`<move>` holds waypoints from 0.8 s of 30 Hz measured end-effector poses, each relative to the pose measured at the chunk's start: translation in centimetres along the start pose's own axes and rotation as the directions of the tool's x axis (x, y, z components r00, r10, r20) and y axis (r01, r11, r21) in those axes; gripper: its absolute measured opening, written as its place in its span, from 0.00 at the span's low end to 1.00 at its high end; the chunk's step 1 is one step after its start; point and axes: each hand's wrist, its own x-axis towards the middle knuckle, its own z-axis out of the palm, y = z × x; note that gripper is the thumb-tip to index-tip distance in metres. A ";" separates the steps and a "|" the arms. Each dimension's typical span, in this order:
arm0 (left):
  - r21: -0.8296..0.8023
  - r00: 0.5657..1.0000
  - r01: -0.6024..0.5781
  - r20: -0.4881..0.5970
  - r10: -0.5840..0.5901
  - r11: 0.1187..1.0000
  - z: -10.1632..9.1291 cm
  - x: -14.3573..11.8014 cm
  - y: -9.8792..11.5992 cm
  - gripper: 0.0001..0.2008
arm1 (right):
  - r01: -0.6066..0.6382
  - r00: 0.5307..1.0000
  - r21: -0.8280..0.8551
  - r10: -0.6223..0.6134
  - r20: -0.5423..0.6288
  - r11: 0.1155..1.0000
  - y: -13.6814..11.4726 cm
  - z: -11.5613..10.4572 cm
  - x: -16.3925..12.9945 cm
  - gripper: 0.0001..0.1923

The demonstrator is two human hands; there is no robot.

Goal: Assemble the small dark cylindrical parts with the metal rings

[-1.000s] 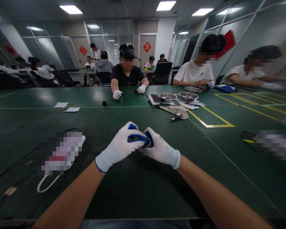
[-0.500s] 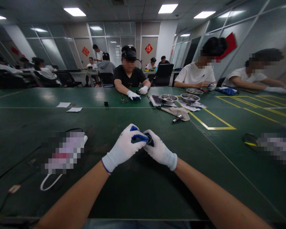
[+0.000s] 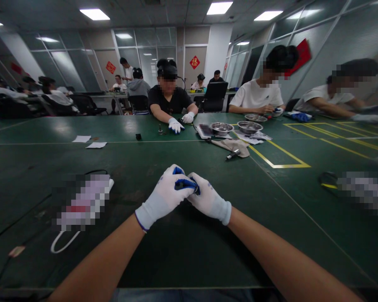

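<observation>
Your left hand point(image 3: 164, 197) and right hand point(image 3: 208, 200) have pressed closer than a second ago, both closed on a small dark part point(image 3: 189, 186) above the table point(image 3: 182, 251), now nearly hidden; the metal bowls point(image 3: 222, 128) sit at one o'clock.

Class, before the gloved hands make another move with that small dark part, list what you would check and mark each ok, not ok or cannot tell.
1. Both hands on the part: left hand and right hand meet around the small dark part. Ok.
2. Gloves on both hands: ok.
3. Part's shape and orientation: mostly hidden by fingers. Cannot tell.
4. Green table right under the hands bare: ok.
5. White cable apart from the hands, at left: ok.
6. Co-worker's hand far across the table: ok.
</observation>
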 end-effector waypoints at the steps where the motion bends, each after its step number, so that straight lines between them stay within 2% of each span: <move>1: 0.024 1.000 0.003 0.008 -0.004 1.000 0.0 0.0 0.1 0.05 | 0.016 1.000 -0.016 -0.016 -0.002 1.000 0.2 0.0 0.0 0.07; 5: 0.142 1.000 0.006 0.000 -0.006 0.990 0.2 -0.2 0.3 0.05 | 0.078 0.997 -0.086 -0.079 -0.005 0.993 0.6 0.1 0.1 0.07; 9: 0.188 0.999 0.030 -0.041 -0.023 0.982 0.6 -0.3 0.2 0.03 | 0.082 0.997 -0.119 -0.083 -0.007 0.990 0.6 0.0 0.2 0.07; 15: -0.007 0.989 0.118 -0.094 -0.118 0.993 1.3 -0.4 0.2 0.01 | 0.074 0.997 -0.132 -0.077 -0.016 0.988 0.3 0.0 0.2 0.07; 20: -0.084 0.953 0.236 -0.176 -0.248 0.968 1.9 -0.2 0.0 0.10 | 0.074 0.996 -0.164 -0.082 -0.044 0.984 0.7 0.0 0.2 0.08; 24: -0.163 0.943 0.301 -0.098 -0.319 0.940 1.9 0.0 -0.5 0.12 | 0.112 0.993 -0.160 -0.118 -0.027 0.981 1.0 0.1 0.1 0.10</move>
